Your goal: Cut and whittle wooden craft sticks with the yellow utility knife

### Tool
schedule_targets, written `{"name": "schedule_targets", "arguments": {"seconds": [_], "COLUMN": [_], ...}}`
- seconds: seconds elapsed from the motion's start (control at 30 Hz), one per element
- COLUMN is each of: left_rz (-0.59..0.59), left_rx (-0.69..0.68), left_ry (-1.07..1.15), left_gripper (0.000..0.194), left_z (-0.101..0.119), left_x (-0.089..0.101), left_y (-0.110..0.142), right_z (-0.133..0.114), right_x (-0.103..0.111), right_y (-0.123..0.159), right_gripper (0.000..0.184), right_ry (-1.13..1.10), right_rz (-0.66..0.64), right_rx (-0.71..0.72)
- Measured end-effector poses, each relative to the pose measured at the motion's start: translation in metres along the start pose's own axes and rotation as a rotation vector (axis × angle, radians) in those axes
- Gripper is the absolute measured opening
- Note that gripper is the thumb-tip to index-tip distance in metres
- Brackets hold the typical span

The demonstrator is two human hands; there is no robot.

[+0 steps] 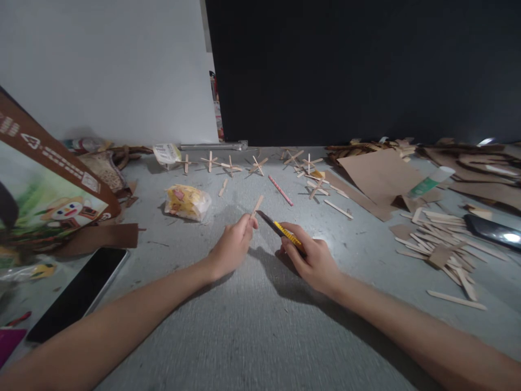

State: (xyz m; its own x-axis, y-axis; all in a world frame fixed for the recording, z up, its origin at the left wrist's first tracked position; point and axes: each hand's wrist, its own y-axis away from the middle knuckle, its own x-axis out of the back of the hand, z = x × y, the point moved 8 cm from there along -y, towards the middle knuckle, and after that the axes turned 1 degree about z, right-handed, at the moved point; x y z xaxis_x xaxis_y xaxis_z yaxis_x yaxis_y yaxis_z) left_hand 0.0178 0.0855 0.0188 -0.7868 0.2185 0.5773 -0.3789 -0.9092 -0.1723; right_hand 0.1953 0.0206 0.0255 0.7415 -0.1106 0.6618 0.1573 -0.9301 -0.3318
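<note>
Between the thumb and fingers of my left hand (234,247) a wooden craft stick (258,204) points up and away. My right hand (311,255) is wrapped round a yellow and black utility knife (290,235). The knife's dark blade reaches toward the stick, close to my left fingertips; whether it touches the wood I cannot tell. Beyond the hands lie a red patterned pencil-like stick (280,190) and a short piece of craft stick (222,187). Several crossed-stick pieces, one of them a small star shape (258,165), stand in a row farther back.
At the right are a pile of craft sticks (437,236), a glue stick (432,181), brown cardboard (380,176) and a dark phone-like object (494,229). A plastic-wrapped yellow packet (187,202), a phone (77,293) and a printed brown bag (61,190) are at left. Black and white panels rise behind.
</note>
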Motion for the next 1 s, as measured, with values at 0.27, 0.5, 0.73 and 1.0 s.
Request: {"name": "schedule_targets", "arguments": {"seconds": [0.27, 0.5, 0.73, 1.0], "left_rz": [0.002, -0.021, -0.015, -0.01], "left_rx": [0.069, 0.095, 0.026, -0.013], "left_ry": [-0.145, -0.214, -0.246, -0.254], "left_gripper": [0.022, 0.021, 0.022, 0.022], "left_z": [0.002, -0.001, -0.004, -0.006], "left_x": [0.002, 0.0, 0.0, 0.0], "left_y": [0.005, 0.005, 0.004, 0.004], "right_z": [-0.008, -0.014, -0.007, -0.005], "right_x": [0.005, 0.003, -0.001, -0.003], "right_y": [0.001, 0.002, -0.001, -0.004], "right_gripper": [0.04, 0.05, 0.055, 0.06], "right_ry": [0.019, 0.016, -0.076, -0.21], "right_rz": [0.068, 0.069, 0.014, -0.021], "right_rx": [0.106, 0.216, 0.029, -0.142]}}
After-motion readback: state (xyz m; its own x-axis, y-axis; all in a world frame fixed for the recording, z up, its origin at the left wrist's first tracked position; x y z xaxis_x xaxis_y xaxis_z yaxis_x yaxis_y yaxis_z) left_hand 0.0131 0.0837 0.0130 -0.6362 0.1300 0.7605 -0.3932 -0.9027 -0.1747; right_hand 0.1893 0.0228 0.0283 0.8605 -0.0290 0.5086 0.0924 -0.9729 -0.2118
